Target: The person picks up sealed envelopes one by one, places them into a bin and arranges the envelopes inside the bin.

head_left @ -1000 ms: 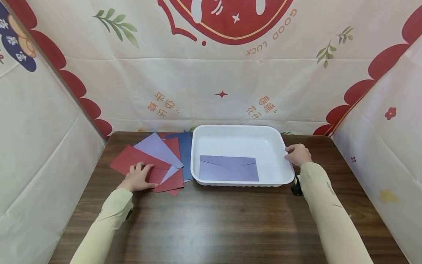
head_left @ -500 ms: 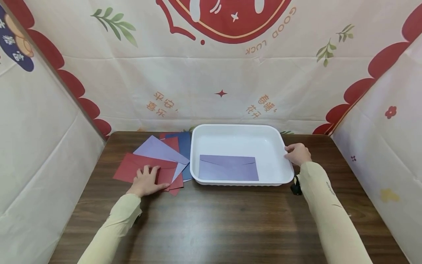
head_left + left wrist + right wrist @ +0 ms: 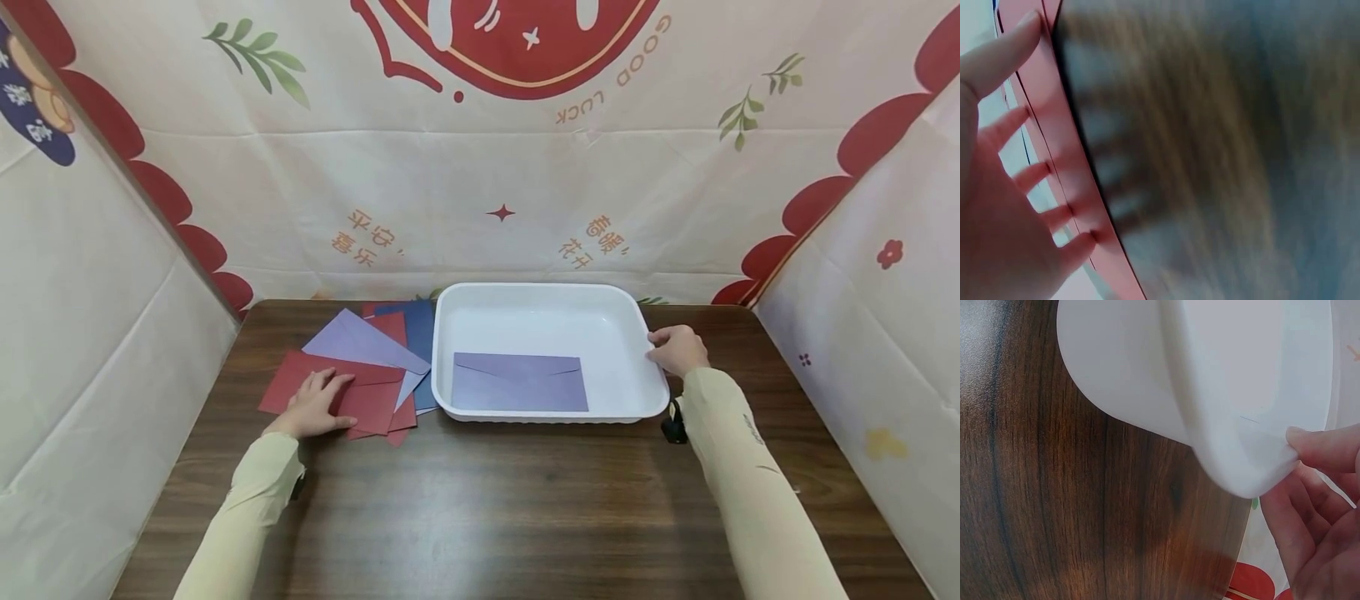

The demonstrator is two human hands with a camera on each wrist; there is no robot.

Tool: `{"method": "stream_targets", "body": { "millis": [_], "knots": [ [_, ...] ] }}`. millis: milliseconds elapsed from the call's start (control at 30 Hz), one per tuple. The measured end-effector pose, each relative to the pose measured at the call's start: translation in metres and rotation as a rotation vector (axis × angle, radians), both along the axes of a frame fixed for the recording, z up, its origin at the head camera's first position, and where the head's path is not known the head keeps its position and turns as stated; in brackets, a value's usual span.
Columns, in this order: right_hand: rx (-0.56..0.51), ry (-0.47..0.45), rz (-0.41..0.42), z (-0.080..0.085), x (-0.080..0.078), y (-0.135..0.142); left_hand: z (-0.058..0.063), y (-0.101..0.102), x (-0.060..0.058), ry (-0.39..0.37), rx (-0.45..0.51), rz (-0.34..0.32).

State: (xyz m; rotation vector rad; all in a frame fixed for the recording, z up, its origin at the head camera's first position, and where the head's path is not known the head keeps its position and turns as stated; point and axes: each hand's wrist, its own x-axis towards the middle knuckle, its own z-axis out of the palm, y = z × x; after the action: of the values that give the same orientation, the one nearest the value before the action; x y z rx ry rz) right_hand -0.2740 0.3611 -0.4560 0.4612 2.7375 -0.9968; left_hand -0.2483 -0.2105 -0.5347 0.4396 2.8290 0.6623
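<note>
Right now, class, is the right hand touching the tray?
Touching: the right wrist view shows the right hand pinching the tray by its rim, with no gap between.

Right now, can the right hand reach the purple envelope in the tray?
Probably yes, if it lets go: the right hand pinches the white tray at its rim. Nothing covers the purple envelope inside, and the tray's top is open.

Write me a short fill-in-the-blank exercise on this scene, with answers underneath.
1. The right hand holds the ____ tray.
2. The envelope seen inside that tray is ____.
3. The left hand touches a ____ envelope.
4. In the head view, the pile of envelopes lies to the tray's ____.

Missing words: white; purple; red; left.
</note>
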Motion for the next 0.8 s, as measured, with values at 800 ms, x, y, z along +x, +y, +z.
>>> {"method": "stream_targets", "body": {
  "millis": [800],
  "knots": [
    [0.018, 0.012, 0.016, 0.000, 0.000, -0.003, 0.006, 0.043, 0.023, -0.024, -0.126, 0.052]
  ]
}}
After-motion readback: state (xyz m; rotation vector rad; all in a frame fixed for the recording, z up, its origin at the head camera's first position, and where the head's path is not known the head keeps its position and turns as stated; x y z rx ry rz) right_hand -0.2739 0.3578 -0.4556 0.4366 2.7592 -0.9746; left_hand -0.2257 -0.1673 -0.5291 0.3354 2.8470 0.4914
